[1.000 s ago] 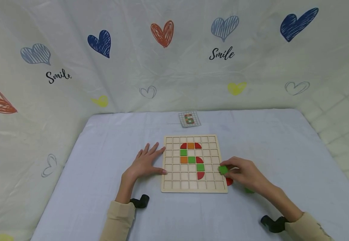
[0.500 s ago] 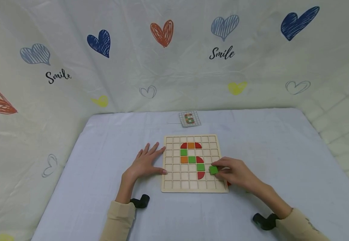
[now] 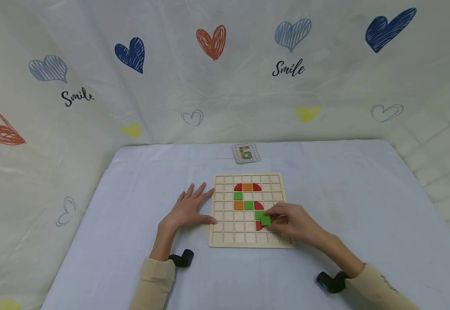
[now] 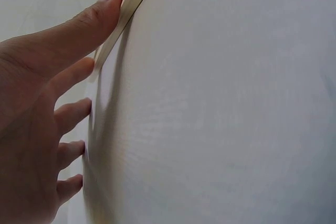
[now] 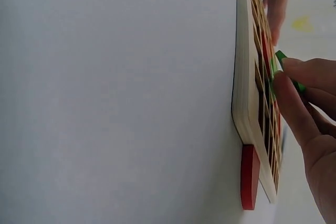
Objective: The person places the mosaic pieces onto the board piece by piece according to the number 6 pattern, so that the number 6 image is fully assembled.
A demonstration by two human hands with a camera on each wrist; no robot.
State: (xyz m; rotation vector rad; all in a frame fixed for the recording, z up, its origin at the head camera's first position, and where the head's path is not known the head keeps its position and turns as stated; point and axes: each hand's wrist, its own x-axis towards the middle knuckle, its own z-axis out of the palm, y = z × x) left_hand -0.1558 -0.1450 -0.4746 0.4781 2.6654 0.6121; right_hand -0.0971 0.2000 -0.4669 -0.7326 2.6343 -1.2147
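A wooden grid board (image 3: 229,239) lies on the white table, with red quarter-round, orange and green square tiles set in its cells. My right hand (image 3: 292,220) pinches a green square tile (image 3: 265,221) between thumb and fingers, over the board's right half. In the head view that tile overlaps a set green tile (image 3: 258,214) and a red quarter-round tile (image 3: 258,225). My left hand (image 3: 188,211) spreads its fingers along the board's left side, thumb and index fingertip at the edge. The left wrist view shows the thumb (image 4: 100,17) against the board's rim.
A small pattern card (image 3: 246,153) with a coloured grid design lies behind the board. A loose red tile (image 5: 250,177) rests on the table against the board's side in the right wrist view. A white cloth with printed hearts hangs behind the table.
My right hand has carried the green tile leftward from the board's right edge to beside the set tiles. My left hand stays in place on the board's left edge.
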